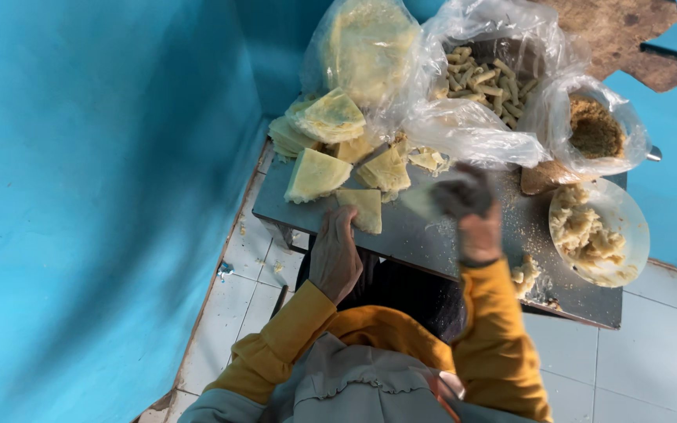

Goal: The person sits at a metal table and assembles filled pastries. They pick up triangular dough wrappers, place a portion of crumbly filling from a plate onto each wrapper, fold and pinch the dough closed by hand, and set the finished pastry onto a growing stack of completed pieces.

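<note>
A folded yellow wrapper (pixel 362 207) lies near the front edge of the metal table (pixel 432 243), with the left hand (pixel 334 254) resting loosely open, fingertips touching it. The right hand (pixel 472 207) hovers mid-table, blurred, so I cannot tell its grip. More folded pieces (pixel 315 174) crowd the table's back left corner, a bowl of filling (pixel 597 231) sits by its right edge.

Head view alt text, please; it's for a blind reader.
A person's left hand touches a yellow wrapper on a metal table; the blurred right hand is raised above it. Behind are wrapper stacks, bags, a filling bowl.
</note>
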